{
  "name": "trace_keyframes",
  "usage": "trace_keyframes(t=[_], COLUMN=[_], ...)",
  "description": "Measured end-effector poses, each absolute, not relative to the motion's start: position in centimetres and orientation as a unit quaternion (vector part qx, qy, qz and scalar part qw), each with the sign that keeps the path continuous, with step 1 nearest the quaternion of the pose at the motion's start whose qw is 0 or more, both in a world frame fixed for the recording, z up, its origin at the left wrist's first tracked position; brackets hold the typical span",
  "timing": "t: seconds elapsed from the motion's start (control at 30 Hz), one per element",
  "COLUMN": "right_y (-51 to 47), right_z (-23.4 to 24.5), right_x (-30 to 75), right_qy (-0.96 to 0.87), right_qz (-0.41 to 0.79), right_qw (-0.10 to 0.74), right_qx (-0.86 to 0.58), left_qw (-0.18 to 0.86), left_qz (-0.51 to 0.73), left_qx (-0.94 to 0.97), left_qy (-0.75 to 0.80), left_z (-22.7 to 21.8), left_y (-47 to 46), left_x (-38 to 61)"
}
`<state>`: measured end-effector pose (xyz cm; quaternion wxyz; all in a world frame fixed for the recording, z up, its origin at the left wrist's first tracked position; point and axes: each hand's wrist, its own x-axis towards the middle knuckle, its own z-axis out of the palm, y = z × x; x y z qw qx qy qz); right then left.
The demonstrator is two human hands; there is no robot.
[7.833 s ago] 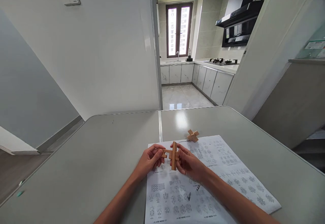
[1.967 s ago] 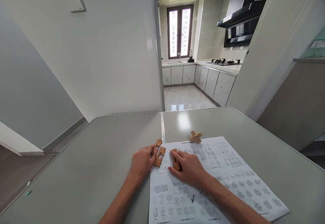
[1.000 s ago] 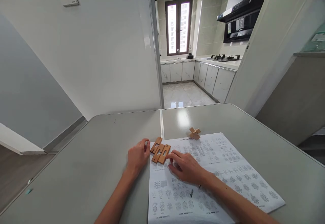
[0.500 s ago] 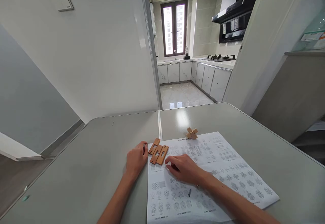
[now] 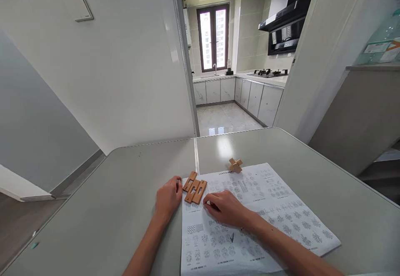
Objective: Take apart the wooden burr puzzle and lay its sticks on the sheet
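Three flat notched wooden puzzle pieces [image 5: 194, 186] lie side by side at the top left corner of a printed sheet [image 5: 268, 209]. My left hand [image 5: 168, 196] rests on the grey table [image 5: 109, 201] just left of them, fingers curled, its fingertips close to the nearest piece. On the sheet just right of and below the pieces, my right hand [image 5: 224, 207] lies palm down with fingers loosely bent, holding nothing. An assembled wooden cross puzzle [image 5: 235, 165] sits at the sheet's far edge.
The table has a seam down its middle and rounded far corners. Beyond it a white wall stands on the left and a doorway opens onto a kitchen with cabinets, a hob and a window. A partition stands at the right.
The puzzle that both hands held together earlier now lies apart as three flat pieces in a row. Both hands have let go and drawn back slightly toward me.
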<state>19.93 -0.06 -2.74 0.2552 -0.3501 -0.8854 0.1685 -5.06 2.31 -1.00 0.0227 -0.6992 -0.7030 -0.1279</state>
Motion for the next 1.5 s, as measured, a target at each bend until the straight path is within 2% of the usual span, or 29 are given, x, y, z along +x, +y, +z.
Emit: trace_keyframes(t=[1.5], right_y=[0.0], right_z=[-3.6], right_x=[19.6], right_qy=[-0.879], right_qz=[0.193], right_qw=[0.281], right_qx=[-0.335], left_qw=[0.011], left_qz=[-0.144], left_qx=[-0.699], left_qy=[-0.700], left_z=[-1.5], left_y=[2.5], left_x=[-5.5])
